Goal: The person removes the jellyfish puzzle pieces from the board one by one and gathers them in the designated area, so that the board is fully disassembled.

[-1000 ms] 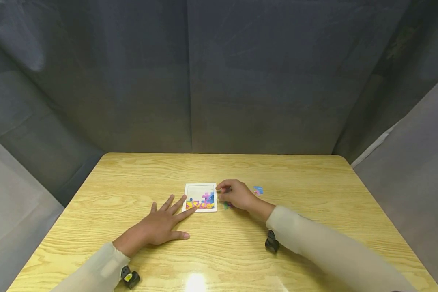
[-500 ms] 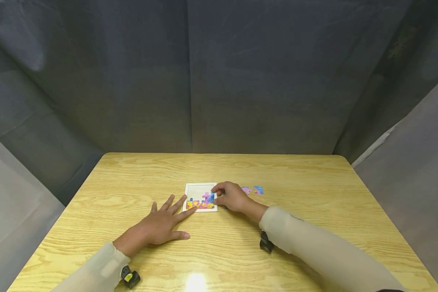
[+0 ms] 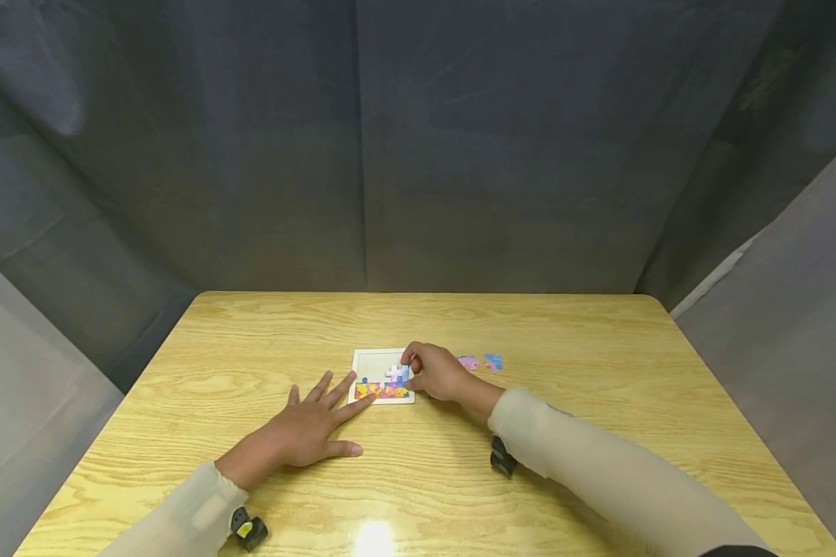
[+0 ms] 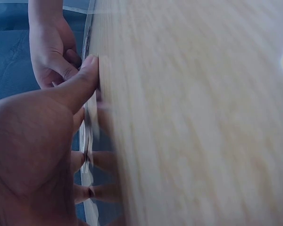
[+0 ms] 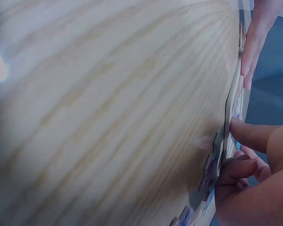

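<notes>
The main risk, I judge, lies where the right hand works at the 3 o'clock side of the puzzle tray: a sideways nudge from its bent thumb and fingers could pop the blue piece there loose. I cannot tell whether they pinch a piece. If the left hand lifted, the tray might skid; that hand lies spread at 8 o'clock, gripping nothing, its middle fingertip at the rim and its index finger across the lower corner. Inside the tray, a yellow-and-pink row fills 6 o'clock, pink and blue pieces stand above it towards 3, and the backing shows bare from about 10 to 1. Outside, a pink piece and a blue-and-pink piece lie on the table, just short of 3 o'clock, where the right forearm could sweep them.
</notes>
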A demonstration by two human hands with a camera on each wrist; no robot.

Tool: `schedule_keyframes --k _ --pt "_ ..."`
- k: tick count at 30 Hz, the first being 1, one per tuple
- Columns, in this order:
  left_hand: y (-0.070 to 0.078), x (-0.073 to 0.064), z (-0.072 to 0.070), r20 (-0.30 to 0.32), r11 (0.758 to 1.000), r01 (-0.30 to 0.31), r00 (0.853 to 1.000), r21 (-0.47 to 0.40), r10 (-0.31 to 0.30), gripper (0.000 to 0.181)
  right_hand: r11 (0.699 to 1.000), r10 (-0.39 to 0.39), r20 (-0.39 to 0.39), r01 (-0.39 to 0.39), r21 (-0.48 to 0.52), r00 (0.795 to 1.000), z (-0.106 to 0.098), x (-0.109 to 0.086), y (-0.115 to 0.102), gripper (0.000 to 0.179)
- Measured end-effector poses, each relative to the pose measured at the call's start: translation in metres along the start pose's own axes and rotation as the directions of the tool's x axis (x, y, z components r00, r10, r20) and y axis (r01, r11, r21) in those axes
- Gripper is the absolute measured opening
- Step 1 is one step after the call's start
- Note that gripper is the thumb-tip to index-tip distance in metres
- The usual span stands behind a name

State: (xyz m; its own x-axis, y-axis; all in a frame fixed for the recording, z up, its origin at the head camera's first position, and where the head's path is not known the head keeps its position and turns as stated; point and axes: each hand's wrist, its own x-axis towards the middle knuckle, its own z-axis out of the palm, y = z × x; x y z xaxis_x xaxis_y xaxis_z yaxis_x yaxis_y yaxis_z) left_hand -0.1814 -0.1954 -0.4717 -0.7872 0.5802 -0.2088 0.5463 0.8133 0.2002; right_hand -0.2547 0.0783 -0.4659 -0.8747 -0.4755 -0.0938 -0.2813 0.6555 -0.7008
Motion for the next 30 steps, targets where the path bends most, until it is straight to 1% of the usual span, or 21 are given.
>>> schedule_keyframes --k 5,9,15,23,30 --pt "-0.0006 0.0000 0.0004 -0.002 1.000 0.002 1.000 -0.004 -0.002 0.082 1.000 -0.024 -0.011 0.024 -0.017 1.000 -0.0006 0.0009 -0.0014 0.035" --pt "0.0000 0.0004 0.0001 0.003 1.000 0.005 1.000 -0.005 -0.005 0.082 0.999 -0.037 -0.018 0.037 -0.013 0.999 -0.0001 0.0022 -0.0008 0.030" --pt "0.0006 0.0008 0.0002 -0.001 1.000 0.004 1.000 0.004 -0.004 0.081 0.999 -0.021 -0.037 0.022 0.032 0.999 0.0008 0.0042 -0.0018 0.020" --pt "0.0002 0.0018 0.0007 0.006 1.000 0.008 1.000 0.011 -0.008 0.082 0.999 0.009 -0.068 -0.006 0.031 0.998 0.0016 0.0052 -0.0040 0.014" --pt "-0.0001 0.0017 0.0009 0.002 1.000 0.005 1.000 0.007 -0.005 0.082 0.999 0.003 -0.066 0.000 0.046 0.998 0.0011 0.0056 -0.0036 0.013"
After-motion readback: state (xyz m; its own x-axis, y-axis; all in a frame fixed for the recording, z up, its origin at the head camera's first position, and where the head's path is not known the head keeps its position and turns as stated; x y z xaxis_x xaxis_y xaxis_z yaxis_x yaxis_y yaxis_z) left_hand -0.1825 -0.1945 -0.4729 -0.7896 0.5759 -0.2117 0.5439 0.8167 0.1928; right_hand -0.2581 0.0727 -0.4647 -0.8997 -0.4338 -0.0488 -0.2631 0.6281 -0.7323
